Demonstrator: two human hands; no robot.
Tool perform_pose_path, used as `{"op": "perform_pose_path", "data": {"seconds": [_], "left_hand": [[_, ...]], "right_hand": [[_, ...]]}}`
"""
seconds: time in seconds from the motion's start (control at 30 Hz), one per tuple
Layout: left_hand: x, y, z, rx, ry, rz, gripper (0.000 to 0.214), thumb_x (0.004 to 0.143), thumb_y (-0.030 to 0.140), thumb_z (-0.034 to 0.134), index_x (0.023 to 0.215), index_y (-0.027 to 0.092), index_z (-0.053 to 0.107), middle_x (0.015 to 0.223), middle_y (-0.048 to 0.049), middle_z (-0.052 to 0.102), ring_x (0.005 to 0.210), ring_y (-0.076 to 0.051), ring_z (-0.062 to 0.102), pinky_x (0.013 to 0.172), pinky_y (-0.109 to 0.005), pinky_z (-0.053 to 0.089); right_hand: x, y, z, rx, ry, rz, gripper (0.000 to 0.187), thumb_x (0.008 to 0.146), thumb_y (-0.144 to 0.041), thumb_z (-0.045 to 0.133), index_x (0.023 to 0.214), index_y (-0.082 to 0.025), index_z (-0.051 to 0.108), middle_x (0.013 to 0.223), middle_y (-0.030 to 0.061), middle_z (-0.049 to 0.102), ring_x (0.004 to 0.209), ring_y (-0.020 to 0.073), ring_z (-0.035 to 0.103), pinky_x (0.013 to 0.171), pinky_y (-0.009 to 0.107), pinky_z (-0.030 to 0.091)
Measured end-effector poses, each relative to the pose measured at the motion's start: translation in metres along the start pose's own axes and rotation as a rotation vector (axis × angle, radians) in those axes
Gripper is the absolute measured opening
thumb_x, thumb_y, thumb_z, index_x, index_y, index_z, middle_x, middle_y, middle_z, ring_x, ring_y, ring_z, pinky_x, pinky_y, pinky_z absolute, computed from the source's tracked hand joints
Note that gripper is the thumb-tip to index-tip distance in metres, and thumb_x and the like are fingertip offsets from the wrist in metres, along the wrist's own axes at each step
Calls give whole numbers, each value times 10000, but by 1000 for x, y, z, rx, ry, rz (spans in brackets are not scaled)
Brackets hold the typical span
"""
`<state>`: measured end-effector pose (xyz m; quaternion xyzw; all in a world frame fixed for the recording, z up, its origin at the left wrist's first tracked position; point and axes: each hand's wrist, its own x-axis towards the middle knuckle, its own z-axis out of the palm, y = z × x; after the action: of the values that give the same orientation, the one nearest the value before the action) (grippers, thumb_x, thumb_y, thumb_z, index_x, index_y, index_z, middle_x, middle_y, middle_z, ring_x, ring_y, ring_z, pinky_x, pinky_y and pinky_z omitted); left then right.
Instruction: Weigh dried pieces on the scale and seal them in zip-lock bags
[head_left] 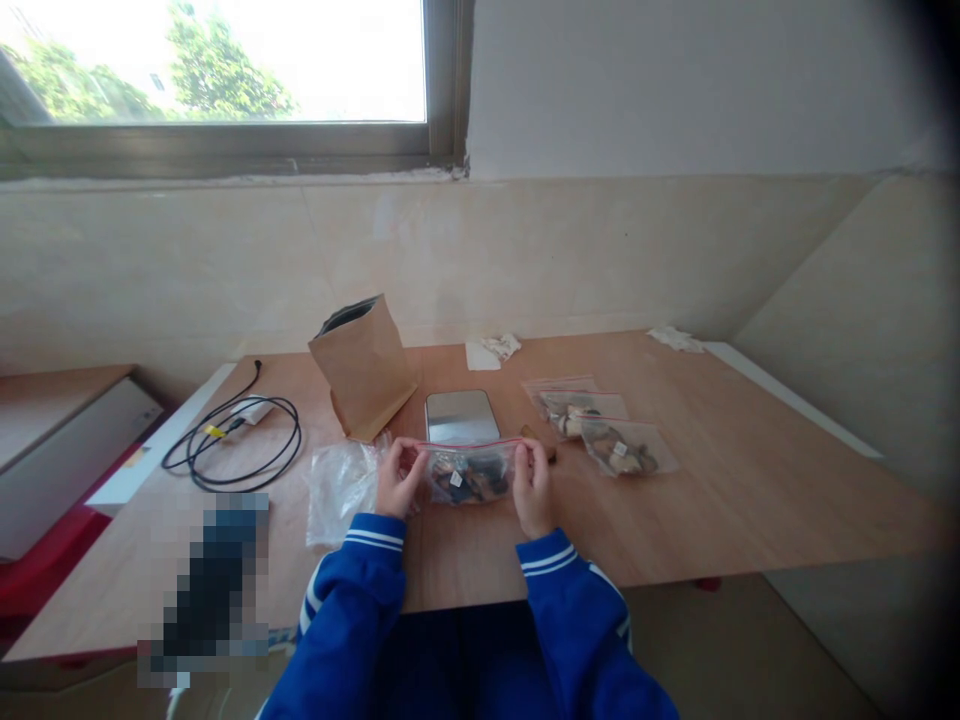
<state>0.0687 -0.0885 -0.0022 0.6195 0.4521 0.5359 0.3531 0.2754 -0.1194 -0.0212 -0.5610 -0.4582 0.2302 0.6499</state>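
Both hands pinch a filled zip bag point(469, 475) just before the scale point(461, 416). Left hand point(399, 482) grips its left corner. Right hand point(532, 488) grips its right.

At the centre of the frame a filled zip bag point(469, 474) stands on the table point(750, 500) between the left hand point(398, 480) and right hand point(532, 487), with a scale point(461, 416) just behind it. A paper pouch point(364, 367) stands left of the scale, a coiled cable point(232, 440) farther left, and a loose plastic bag point(341, 487) lies beside the left hand. Right of the scale lie three more filled bags point(600, 425), overlapping in a row.
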Motion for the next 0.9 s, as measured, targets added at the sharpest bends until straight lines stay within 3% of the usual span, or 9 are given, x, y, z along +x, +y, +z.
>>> {"op": "perform_pose_path", "data": {"seconds": [0.37, 0.77, 0.9], "left_hand": [[1, 2, -1, 123, 57, 100, 192, 794, 363, 624, 808, 171, 618, 780, -17, 586, 651, -116, 525, 598, -238, 410], [1, 6, -1, 83, 91, 108, 176, 758, 344, 679, 774, 169, 680, 747, -26, 617, 643, -122, 527, 575, -245, 406], [0, 6, 0, 69, 93, 61, 201, 765, 369, 667, 789, 169, 677, 766, -31, 627, 677, -135, 556, 592, -253, 423]], "right_hand": [[1, 1, -1, -67, 55, -109, 237, 900, -399, 469, 956, -183, 551, 851, 50, 612, 721, 155, 570, 690, 298, 483], [2, -1, -1, -92, 91, -147, 228, 894, -386, 485, 916, -175, 569, 824, 46, 621, 688, 148, 563, 672, 291, 474], [1, -2, -2, -71, 68, -88, 269, 893, -420, 474, 940, -173, 569, 837, 51, 629, 715, 159, 576, 683, 297, 476]]}}
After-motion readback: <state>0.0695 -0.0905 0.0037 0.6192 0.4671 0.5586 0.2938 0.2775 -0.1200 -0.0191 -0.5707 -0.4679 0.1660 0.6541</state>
